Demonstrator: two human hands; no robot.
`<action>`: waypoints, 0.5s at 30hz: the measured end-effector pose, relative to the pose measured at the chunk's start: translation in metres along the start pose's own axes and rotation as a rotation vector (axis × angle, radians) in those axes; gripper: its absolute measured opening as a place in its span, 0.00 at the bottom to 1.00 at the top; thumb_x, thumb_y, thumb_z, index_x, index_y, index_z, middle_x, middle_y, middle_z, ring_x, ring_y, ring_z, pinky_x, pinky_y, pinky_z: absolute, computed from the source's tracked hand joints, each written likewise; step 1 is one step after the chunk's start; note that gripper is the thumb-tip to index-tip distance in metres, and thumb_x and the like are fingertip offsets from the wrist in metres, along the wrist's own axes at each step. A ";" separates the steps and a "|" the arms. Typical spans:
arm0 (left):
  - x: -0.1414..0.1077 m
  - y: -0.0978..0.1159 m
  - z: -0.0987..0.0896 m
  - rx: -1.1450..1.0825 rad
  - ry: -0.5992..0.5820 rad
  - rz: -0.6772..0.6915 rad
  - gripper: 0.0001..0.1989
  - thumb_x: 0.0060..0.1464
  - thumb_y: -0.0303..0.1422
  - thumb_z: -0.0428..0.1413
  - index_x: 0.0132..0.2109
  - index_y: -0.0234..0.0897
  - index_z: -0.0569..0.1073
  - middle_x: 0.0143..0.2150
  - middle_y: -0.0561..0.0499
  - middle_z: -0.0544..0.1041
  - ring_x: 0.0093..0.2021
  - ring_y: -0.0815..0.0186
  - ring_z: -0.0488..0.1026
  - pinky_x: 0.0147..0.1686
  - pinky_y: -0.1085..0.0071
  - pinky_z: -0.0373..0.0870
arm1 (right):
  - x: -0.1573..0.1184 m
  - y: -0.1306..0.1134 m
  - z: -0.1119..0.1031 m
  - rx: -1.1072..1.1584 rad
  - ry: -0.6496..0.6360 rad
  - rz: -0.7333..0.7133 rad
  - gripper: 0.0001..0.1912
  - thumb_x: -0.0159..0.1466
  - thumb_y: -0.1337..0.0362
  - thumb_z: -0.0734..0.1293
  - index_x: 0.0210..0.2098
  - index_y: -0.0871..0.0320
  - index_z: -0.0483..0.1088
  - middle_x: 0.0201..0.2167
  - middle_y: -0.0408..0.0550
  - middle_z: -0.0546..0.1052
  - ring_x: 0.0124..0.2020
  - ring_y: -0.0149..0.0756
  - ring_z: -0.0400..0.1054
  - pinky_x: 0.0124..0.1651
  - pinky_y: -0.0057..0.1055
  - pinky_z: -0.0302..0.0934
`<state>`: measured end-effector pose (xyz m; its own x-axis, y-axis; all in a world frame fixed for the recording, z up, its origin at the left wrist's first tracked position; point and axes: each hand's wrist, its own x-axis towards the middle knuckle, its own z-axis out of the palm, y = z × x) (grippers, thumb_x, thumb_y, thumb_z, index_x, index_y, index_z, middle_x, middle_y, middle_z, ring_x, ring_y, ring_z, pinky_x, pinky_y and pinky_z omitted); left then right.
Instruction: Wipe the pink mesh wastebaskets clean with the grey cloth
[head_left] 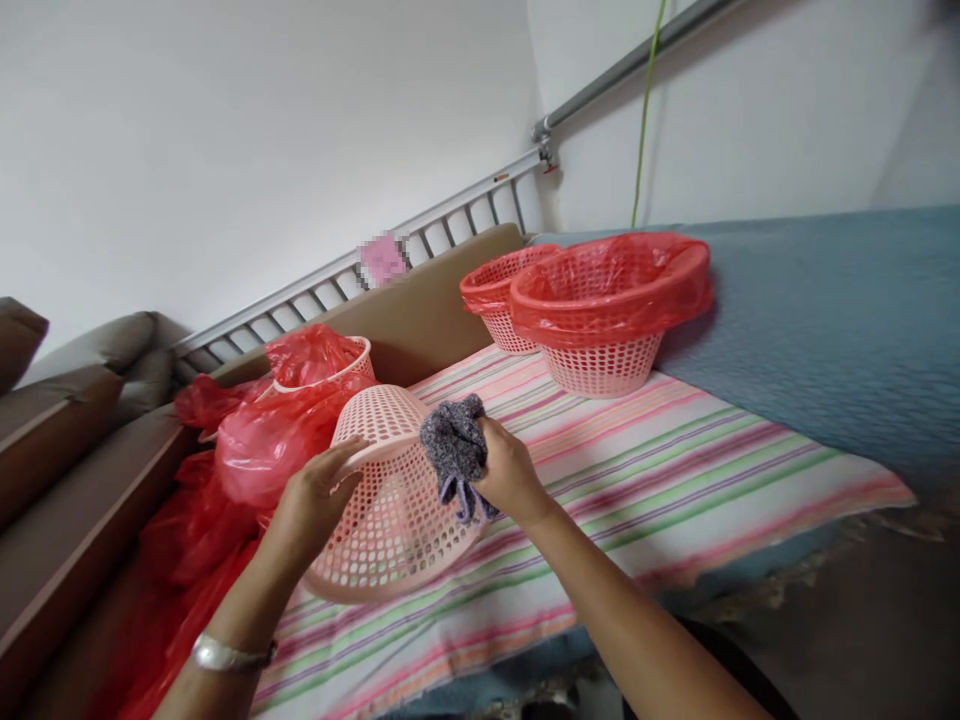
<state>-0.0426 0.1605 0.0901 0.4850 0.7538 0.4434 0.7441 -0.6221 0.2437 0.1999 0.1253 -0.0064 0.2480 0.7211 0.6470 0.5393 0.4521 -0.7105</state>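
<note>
My left hand [319,505] grips the edge of a pale pink plastic basket [386,525], its fingers on one side and thumb on the other. The basket is perforated with many holes and sits tilted on a striped cloth [645,480]. In my right hand [514,475] is a bunched dark grey cloth [455,440], held at the basket's right side. A few strips of that cloth hang below my fingers. Just left of the basket lie crumpled red plastic bags [262,445], with another pink basket [360,355] partly hidden among them.
Two pink baskets lined with red bags, a nearer one [600,365] and a farther one [506,330], stand at the back right. Behind are a brown padded board [442,300] and a metal radiator [465,215]. A brown sofa [67,520] flanks the left; a blue cover [810,310] spreads right.
</note>
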 end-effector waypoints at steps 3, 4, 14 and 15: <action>0.011 0.018 0.001 0.016 -0.050 0.053 0.18 0.55 0.38 0.52 0.51 0.39 0.73 0.51 0.47 0.75 0.53 0.58 0.70 0.55 0.58 0.64 | 0.000 0.002 0.001 0.026 0.007 0.012 0.16 0.53 0.66 0.64 0.43 0.56 0.63 0.39 0.50 0.72 0.41 0.42 0.68 0.41 0.32 0.61; 0.013 0.022 0.001 0.013 -0.053 0.054 0.18 0.55 0.38 0.51 0.50 0.39 0.73 0.51 0.47 0.75 0.53 0.58 0.70 0.55 0.59 0.64 | 0.000 0.004 0.002 0.044 0.015 0.026 0.17 0.53 0.66 0.64 0.43 0.56 0.63 0.39 0.50 0.73 0.42 0.42 0.68 0.41 0.31 0.61; -0.049 -0.032 -0.008 -0.037 0.149 -0.185 0.20 0.54 0.42 0.52 0.52 0.41 0.70 0.49 0.49 0.76 0.49 0.58 0.72 0.52 0.62 0.66 | -0.017 0.035 0.041 0.390 -0.083 0.251 0.18 0.52 0.65 0.67 0.43 0.57 0.68 0.37 0.47 0.76 0.39 0.39 0.70 0.42 0.33 0.64; -0.055 -0.036 -0.011 -0.030 0.170 -0.198 0.20 0.54 0.42 0.52 0.52 0.40 0.70 0.49 0.49 0.76 0.49 0.58 0.72 0.52 0.61 0.66 | -0.018 0.035 0.042 0.427 -0.091 0.237 0.18 0.52 0.65 0.67 0.43 0.58 0.68 0.37 0.47 0.76 0.39 0.39 0.71 0.42 0.32 0.64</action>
<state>-0.1011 0.1389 0.0661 0.2449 0.8166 0.5227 0.8017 -0.4738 0.3645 0.1799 0.1498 -0.0545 0.2423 0.8642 0.4409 0.0936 0.4315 -0.8972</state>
